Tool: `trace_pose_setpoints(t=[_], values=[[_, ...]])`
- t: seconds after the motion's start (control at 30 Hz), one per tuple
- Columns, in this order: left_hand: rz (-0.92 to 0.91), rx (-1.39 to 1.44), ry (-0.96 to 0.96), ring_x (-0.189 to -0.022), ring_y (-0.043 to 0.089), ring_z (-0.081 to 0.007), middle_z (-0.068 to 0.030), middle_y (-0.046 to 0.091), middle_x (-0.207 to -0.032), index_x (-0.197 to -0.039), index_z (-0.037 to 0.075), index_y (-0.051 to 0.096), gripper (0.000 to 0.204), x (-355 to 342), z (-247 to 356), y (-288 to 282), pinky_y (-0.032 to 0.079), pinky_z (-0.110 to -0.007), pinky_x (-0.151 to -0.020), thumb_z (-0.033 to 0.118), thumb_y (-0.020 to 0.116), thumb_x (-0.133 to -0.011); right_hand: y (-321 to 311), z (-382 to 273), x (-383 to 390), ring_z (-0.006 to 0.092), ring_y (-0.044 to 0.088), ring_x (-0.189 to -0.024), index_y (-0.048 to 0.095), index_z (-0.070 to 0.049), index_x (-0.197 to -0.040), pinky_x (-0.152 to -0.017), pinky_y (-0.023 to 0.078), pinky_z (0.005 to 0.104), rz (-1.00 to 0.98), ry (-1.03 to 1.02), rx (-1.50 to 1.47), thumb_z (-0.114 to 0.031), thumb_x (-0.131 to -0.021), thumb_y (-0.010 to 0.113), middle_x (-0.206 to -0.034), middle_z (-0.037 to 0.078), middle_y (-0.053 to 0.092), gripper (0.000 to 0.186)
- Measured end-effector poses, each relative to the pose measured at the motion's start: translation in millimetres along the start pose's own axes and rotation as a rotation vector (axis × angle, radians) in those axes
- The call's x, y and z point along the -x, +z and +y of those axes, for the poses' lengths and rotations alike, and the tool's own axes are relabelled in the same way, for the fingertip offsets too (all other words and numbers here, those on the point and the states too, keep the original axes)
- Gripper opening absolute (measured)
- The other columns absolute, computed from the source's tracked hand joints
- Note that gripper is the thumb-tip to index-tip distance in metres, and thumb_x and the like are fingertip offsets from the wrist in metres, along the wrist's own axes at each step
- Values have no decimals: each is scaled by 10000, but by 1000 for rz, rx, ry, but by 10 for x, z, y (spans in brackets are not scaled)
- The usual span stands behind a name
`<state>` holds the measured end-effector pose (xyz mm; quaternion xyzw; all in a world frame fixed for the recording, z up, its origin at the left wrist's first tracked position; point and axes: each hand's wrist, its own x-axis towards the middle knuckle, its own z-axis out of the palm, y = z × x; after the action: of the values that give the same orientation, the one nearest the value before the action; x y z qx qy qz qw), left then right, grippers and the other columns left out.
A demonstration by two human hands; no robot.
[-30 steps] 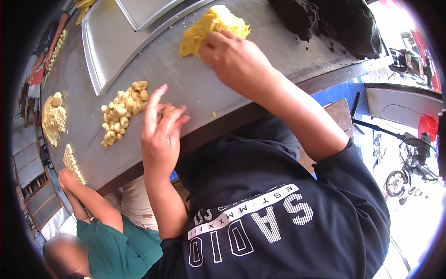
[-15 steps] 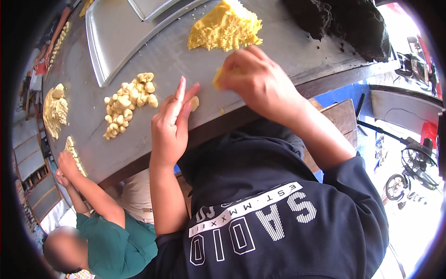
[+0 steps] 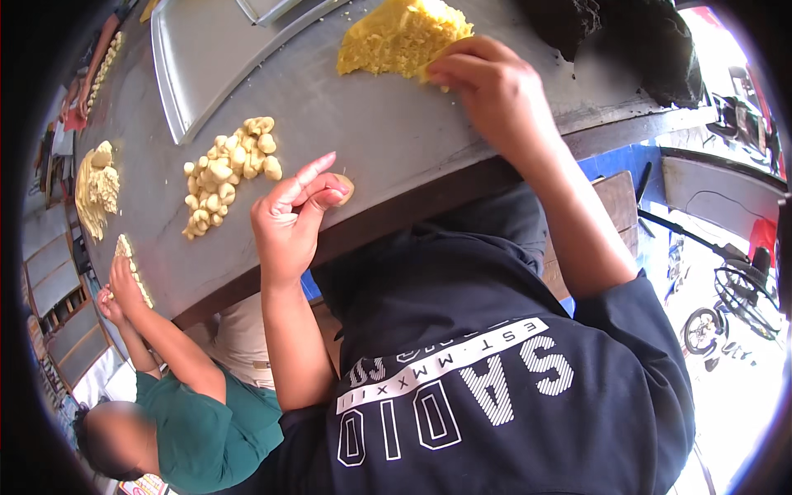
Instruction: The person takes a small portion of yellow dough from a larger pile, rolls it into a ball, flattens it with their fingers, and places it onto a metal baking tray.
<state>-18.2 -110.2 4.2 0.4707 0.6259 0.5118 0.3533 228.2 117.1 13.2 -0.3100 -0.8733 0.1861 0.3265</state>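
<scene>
as right hand (image 3: 498, 89) touches yellow mound (image 3: 400, 40), tabletop (image 3: 396, 136)

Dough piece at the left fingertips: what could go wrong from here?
The pale dough piece at the left hand's fingertips is close to the near edge of the table, so a slip might send it off. The right hand touches the crumbly yellow mass; bits could scatter there.

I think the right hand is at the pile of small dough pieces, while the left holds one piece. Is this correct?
Not quite: the head view shows the right hand at the large yellow mass; the left hand does hold one piece.
</scene>
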Motion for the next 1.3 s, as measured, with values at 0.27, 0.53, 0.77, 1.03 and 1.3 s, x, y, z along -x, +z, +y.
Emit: trace_pose_setpoints(t=[0.27, 0.53, 0.77, 1.03, 1.3], values=[[97, -572, 314, -1070, 817, -295, -164, 886, -1208, -1557, -41, 697, 572, 49, 164, 209, 599, -436, -1098, 53, 869, -1019, 18, -292, -276, 303, 811, -996, 785, -69, -993, -795, 679, 439, -156, -241, 209, -90, -941, 734, -1041, 101, 771, 75], [128, -233, 199, -1387, 749, -411, -223, 702, -1586, -1480, -16, 712, 417, 235, 191, 169, 609, -468, -1175, 6, 799, -1073, -97, -169, -48, 302, 726, -1148, 850, -143, -1222, -1011, 606, 441, -166, -246, 69, -218, -889, 902, -1181, 53, 738, 346], [-12, -900, 265, -1147, 762, -286, -122, 728, -1340, -1150, -9, 717, 111, 27, 297, 92, 640, -459, -940, 46, 786, -1083, -8, -249, 48, 286, 698, -1285, 863, -161, -1105, -1030, 597, 438, -99, -379, 229, -207, -905, 776, -1303, 33, 775, 223], [-135, -830, -58, -832, 748, -274, -120, 746, -958, -1044, 39, 673, 187, -495, 619, 71, 614, -423, -777, 178, 795, -1076, -100, -198, 44, 287, 725, -1241, 826, -108, -1081, -995, 648, 431, -136, -281, 193, -100, -899, 746, -1343, 32, 748, 199], [134, -803, 201, -890, 787, -344, -105, 818, -1069, -1069, 33, 755, 73, -283, 236, 94, 619, -479, -789, 103, 773, -1075, 27, -314, 17, 286, 750, -1000, 761, -76, -920, -841, 681, 392, -228, -289, 153, -101, -876, 726, -1060, 81, 700, 62]])
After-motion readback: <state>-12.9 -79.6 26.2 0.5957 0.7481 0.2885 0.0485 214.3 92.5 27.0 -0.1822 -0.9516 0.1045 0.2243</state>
